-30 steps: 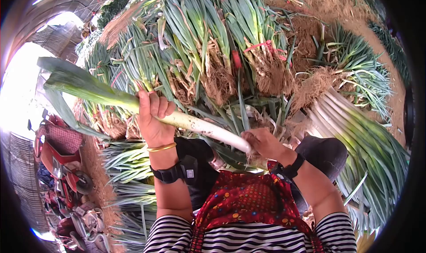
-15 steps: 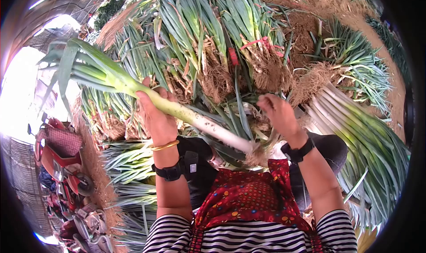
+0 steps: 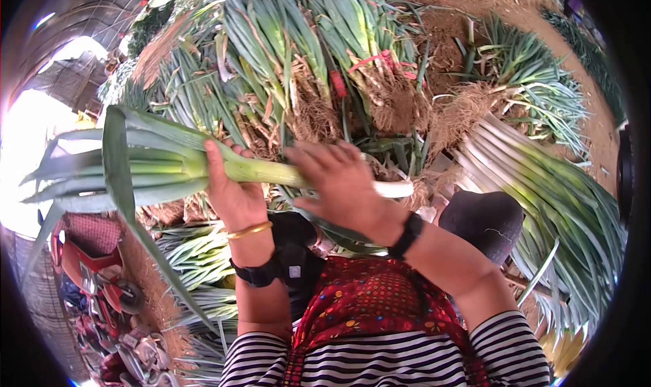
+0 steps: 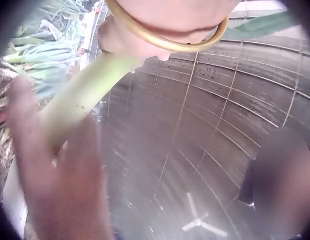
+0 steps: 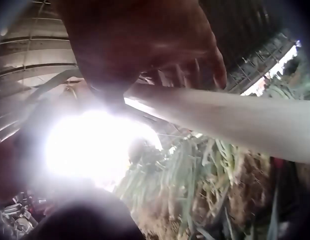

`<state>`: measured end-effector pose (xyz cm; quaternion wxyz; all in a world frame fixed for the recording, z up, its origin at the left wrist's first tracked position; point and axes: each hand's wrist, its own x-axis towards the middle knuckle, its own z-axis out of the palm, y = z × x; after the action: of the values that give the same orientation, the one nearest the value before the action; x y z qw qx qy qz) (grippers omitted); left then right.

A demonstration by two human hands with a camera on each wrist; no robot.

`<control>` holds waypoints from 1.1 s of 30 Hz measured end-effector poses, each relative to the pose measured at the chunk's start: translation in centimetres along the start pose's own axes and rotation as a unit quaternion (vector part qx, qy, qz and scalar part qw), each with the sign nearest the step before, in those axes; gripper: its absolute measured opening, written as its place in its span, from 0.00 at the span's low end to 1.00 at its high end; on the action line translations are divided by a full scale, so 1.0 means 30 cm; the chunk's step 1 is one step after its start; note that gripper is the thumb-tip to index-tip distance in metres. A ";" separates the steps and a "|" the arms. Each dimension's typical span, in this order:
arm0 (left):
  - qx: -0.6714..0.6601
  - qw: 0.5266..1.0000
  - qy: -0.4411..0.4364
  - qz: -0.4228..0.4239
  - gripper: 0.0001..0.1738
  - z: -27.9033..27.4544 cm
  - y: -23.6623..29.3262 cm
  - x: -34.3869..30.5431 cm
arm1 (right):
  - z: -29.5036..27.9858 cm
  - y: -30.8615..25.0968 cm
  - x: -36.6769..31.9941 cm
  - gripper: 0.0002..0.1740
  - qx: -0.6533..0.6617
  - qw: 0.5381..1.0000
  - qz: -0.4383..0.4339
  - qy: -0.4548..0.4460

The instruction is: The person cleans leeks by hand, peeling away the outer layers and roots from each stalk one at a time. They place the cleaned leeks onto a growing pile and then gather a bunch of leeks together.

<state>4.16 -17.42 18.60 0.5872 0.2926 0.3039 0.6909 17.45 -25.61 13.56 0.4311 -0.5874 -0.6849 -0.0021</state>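
Observation:
I hold one long leek (image 3: 271, 173) crosswise in front of me. Its green leaves fan out to the left and its white end (image 3: 393, 189) points right. My left hand (image 3: 227, 183) grips the stalk where green turns pale. My right hand (image 3: 336, 180) lies over the white stalk just right of it, fingers stretched out across the top and thumb underneath. In the left wrist view the stalk (image 4: 80, 95) runs down from my left hand (image 4: 120, 42) to the blurred right hand (image 4: 60, 185). From the right wrist, my right hand (image 5: 140, 40) sits above the pale stalk (image 5: 235, 117).
Heaps of bundled leeks with earthy roots (image 3: 319, 68) fill the ground ahead. A row of cleaned leeks (image 3: 542, 197) lies at the right. Bare soil (image 3: 475, 34) shows at the back right. A red vehicle (image 3: 95, 265) stands at the lower left. A greenhouse roof (image 4: 220, 125) arches overhead.
My right hand left the root end, lifted, then came down on the stalk near my left hand. The leek swung level, its leaves dropping lower on the left.

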 end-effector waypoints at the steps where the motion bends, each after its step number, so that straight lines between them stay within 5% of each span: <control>1: -0.005 0.999 -0.036 0.003 0.18 0.019 -0.015 -0.033 | 0.034 -0.030 0.044 0.30 -0.027 1.000 0.003 0.003; 7: -0.045 0.997 -0.056 0.015 0.18 0.036 0.070 -0.071 | 0.072 0.078 -0.005 0.09 -0.018 0.999 -0.016 0.025; 10: -0.052 0.997 -0.042 0.036 0.18 0.002 0.126 -0.030 | 0.073 0.252 -0.150 0.11 -0.143 0.988 0.003 -0.066; 14: -0.071 0.992 -0.105 0.001 0.18 -0.024 0.157 0.003 | -0.021 0.327 -0.193 0.19 -0.178 0.964 0.091 -0.173; 15: -0.042 0.995 -0.086 0.031 0.18 -0.006 0.137 -0.006 | -0.032 0.301 -0.178 0.31 -0.209 0.960 0.051 -0.179; 18: -0.011 0.998 -0.055 0.027 0.18 0.023 0.043 -0.045 | -0.002 0.117 -0.046 0.42 -0.002 0.995 -0.034 -0.092; 20: -0.008 0.999 -0.039 -0.001 0.18 0.042 0.000 -0.067 | 0.057 -0.007 0.048 0.24 0.042 0.999 -0.002 0.017; 26: -0.052 0.995 -0.086 -0.023 0.19 -0.015 0.052 -0.019 | 0.080 0.197 -0.098 0.12 -0.013 1.000 0.000 0.006; 28: -0.040 0.999 -0.037 0.000 0.17 -0.025 0.090 0.006 | 0.019 0.316 -0.173 0.11 -0.127 0.949 0.146 -0.250; 30: -0.012 0.998 -0.032 0.051 0.19 -0.048 0.115 0.037 | -0.053 0.375 -0.243 0.15 -0.102 0.944 0.184 -0.254; 33: 0.011 0.999 0.019 0.041 0.25 -0.032 0.117 0.021 | -0.099 0.386 -0.249 0.21 -0.172 0.952 0.222 -0.117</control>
<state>1.12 -17.32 20.68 0.5490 0.2984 0.3103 0.7165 28.10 -29.54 5.17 0.2298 -0.7863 -0.5718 0.0444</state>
